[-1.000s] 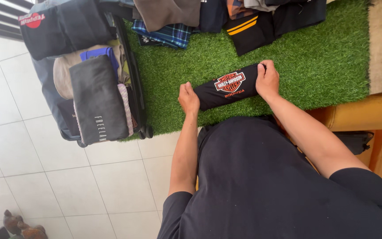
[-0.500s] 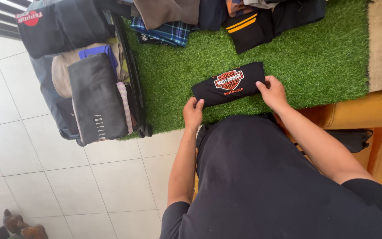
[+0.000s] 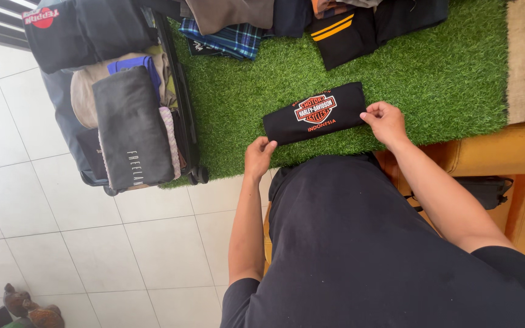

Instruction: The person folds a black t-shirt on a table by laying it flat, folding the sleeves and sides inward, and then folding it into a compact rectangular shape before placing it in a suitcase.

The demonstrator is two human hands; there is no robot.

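A folded black shirt (image 3: 314,113) with an orange and white emblem lies on the green artificial grass mat (image 3: 445,73). My left hand (image 3: 257,158) has its curled fingertips at the shirt's near left corner. At the shirt's right end, my right hand (image 3: 386,122) pinches the edge with bent fingers. Both hands sit at the near side of the shirt, one at each end.
An open suitcase (image 3: 185,103) packed with folded clothes, a dark grey garment (image 3: 130,130) on top, stands at the mat's left edge. More folded clothes (image 3: 341,36) line the mat's far side. White floor tiles (image 3: 123,243) lie to the left, an orange-brown seat (image 3: 505,158) to the right.
My hands slid off the top of the shirt to its ends and drew back toward me. The shirt now lies flatter and fully uncovered.
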